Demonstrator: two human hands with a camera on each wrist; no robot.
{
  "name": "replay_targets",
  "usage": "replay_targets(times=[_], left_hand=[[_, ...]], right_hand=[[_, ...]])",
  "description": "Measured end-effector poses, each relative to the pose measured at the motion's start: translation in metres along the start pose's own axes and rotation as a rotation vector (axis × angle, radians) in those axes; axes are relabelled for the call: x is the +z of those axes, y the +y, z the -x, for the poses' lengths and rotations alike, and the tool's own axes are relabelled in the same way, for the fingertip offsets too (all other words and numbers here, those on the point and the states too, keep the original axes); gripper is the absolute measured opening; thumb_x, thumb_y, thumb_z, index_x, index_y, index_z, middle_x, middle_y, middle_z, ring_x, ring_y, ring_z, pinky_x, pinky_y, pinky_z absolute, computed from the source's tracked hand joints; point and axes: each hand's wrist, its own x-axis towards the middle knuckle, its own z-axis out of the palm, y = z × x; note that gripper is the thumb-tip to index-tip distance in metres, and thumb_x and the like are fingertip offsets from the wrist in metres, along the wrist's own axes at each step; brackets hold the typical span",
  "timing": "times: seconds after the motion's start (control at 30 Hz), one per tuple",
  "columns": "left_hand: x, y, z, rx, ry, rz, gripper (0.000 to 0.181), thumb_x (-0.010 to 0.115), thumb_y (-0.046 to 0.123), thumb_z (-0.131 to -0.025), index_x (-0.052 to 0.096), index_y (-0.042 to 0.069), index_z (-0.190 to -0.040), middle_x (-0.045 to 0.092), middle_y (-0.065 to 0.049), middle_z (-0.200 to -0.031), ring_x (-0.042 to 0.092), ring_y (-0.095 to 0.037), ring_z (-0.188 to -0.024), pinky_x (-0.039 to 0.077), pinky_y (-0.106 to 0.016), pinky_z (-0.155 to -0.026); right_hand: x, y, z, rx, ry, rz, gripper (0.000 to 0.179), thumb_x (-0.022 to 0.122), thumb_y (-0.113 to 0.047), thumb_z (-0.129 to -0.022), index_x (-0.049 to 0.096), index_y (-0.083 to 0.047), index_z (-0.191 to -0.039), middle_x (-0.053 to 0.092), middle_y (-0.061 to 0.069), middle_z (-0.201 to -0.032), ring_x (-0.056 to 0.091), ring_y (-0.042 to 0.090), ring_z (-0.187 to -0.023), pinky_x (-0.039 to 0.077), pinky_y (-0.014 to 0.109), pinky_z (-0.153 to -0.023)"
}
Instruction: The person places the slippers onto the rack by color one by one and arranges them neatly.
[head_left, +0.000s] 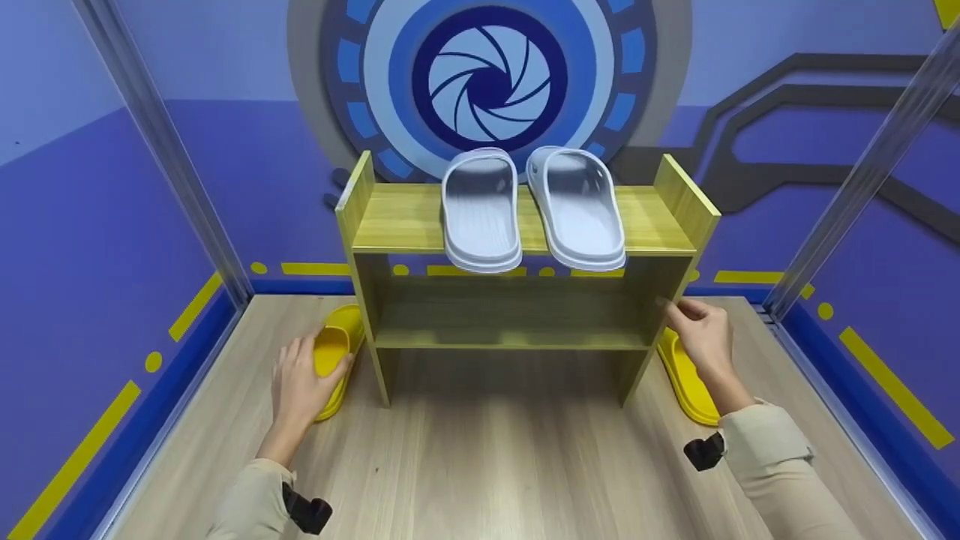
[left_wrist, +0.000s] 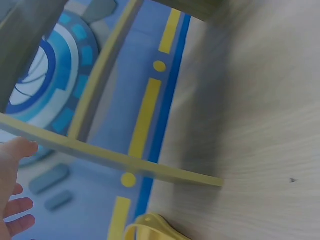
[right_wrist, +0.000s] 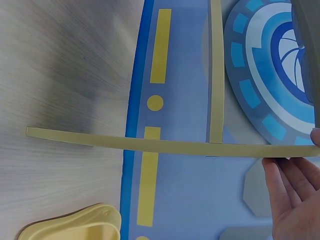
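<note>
Your right grip (head_left: 703, 339) is pinching the right side panel (right_wrist: 165, 145) of the wooden rack (head_left: 514, 311), fingers on its outer face; the right wrist view's edge is cutting off most of the thumb. The rack is standing between your two grips; whether its feet are touching the counter (head_left: 502, 457) is hard to make out. Your left grip (head_left: 300, 386) is holding nothing, its fingers loosely spread, and is hovering just beside the left side panel (left_wrist: 110, 156); whether the thumb is touching it cannot be told. That grip is partly covering the left yellow clog (head_left: 332, 347) below it, and the left wrist view is showing only one clipped end. The right yellow clog (head_left: 691, 386) is lying beneath your right grip, partly hidden by it. Farther off, between the grips, two pale grey clogs (head_left: 481, 210) are resting on the top shelf (head_left: 405, 217), hiding part of it.
</note>
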Motion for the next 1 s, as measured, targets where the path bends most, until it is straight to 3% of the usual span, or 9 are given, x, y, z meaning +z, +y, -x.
replay_targets(times=[0.27,0.8,1.0], left_hand=[[0.014,-0.021,0.009,-0.079,-0.063,-0.015,0.062,0.067,0.030,-0.077,0.043,-0.003,-0.124,0.044,-0.023,-0.117,0.037,-0.036,-0.106,0.027,-0.050,-0.088],[0.036,-0.051,0.024,-0.400,-0.201,-0.026,0.087,0.065,0.036,-0.077,0.016,-0.005,-0.136,0.021,-0.028,-0.134,0.020,-0.044,-0.119,0.015,-0.057,-0.090],[0.044,-0.059,0.029,-0.495,-0.204,-0.014,0.091,0.063,0.040,-0.077,0.011,-0.006,-0.137,0.020,-0.031,-0.133,0.020,-0.046,-0.118,0.015,-0.058,-0.090]], right_hand=[[0.001,0.001,0.000,-0.030,0.006,-0.034,0.041,0.061,-0.033,-0.082,0.063,0.002,-0.104,0.064,0.004,-0.086,0.061,0.008,-0.074,0.046,0.018,-0.068],[0.001,0.002,-0.001,-0.026,0.005,-0.051,0.043,0.062,-0.033,-0.081,0.063,0.003,-0.105,0.065,0.003,-0.087,0.061,0.007,-0.074,0.046,0.017,-0.068],[0.001,0.002,-0.001,-0.021,0.012,-0.030,0.043,0.062,-0.035,-0.081,0.063,0.002,-0.104,0.065,0.001,-0.085,0.061,0.007,-0.073,0.046,0.017,-0.067]])
